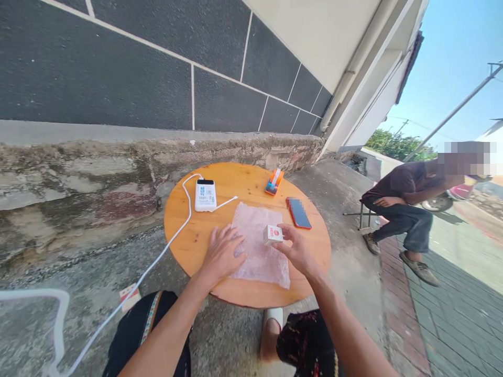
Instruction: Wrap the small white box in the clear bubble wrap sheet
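**A little box in my fingers, a soft sheet under my palm**

My right hand [296,250] pinches a small white box [272,234] with a red dot on it. I hold it with my fingertips, just above the thin pink sheet [255,222]. The sheet lies on the round wooden table [184,235]. My left hand [222,254] grips nothing. It lies flat with its fingers spread and presses on the sheet's left side.

I think the box could slip, because only my fingertips hold it. The near corner of the sheet hangs over the table edge, so the sheet could slide off if my flat hand lets go. We are outside, and wind could lift it too. The red phone [298,212] lies just beside my right hand, so a bump could push it. The white cable [173,238] from the power bank [205,195] hangs off the table near my left arm, and I could snag it.
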Demonstrator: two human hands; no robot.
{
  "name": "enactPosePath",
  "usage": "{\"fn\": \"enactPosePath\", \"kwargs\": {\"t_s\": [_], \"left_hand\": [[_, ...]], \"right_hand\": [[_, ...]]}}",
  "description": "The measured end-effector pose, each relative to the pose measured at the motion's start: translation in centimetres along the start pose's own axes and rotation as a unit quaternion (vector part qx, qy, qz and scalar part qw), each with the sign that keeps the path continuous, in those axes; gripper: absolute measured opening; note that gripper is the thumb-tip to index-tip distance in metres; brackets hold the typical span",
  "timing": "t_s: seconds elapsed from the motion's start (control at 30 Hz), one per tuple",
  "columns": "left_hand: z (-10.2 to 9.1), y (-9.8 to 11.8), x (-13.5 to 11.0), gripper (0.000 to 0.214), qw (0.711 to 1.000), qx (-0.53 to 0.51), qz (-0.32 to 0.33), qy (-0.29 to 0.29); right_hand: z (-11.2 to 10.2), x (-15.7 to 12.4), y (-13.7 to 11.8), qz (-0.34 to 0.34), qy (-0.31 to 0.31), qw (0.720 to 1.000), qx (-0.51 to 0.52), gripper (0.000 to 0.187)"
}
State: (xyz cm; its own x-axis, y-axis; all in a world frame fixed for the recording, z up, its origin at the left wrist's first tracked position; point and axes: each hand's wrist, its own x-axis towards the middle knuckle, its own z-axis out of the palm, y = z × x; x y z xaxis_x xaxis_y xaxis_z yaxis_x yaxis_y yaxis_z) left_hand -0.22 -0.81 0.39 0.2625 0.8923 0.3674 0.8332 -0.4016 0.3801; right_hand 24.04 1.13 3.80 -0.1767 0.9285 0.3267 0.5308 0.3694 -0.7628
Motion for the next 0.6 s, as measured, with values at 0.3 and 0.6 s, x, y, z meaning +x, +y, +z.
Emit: {"fn": "enactPosePath", "kwargs": {"t_s": [0.3,0.6], "left_hand": [[0.1,-0.1,-0.1,0.034,1.0,-0.021,0.0,0.013],[0.1,-0.2,0.0,0.031,1.0,-0.016,0.007,0.012]], "right_hand": [[3.3,1.4,0.4,-0.004,-0.052,0.999,0.005,0.042],[3.7,1.3,1.2,0.02,-0.061,0.998,-0.001,0.046]]}}
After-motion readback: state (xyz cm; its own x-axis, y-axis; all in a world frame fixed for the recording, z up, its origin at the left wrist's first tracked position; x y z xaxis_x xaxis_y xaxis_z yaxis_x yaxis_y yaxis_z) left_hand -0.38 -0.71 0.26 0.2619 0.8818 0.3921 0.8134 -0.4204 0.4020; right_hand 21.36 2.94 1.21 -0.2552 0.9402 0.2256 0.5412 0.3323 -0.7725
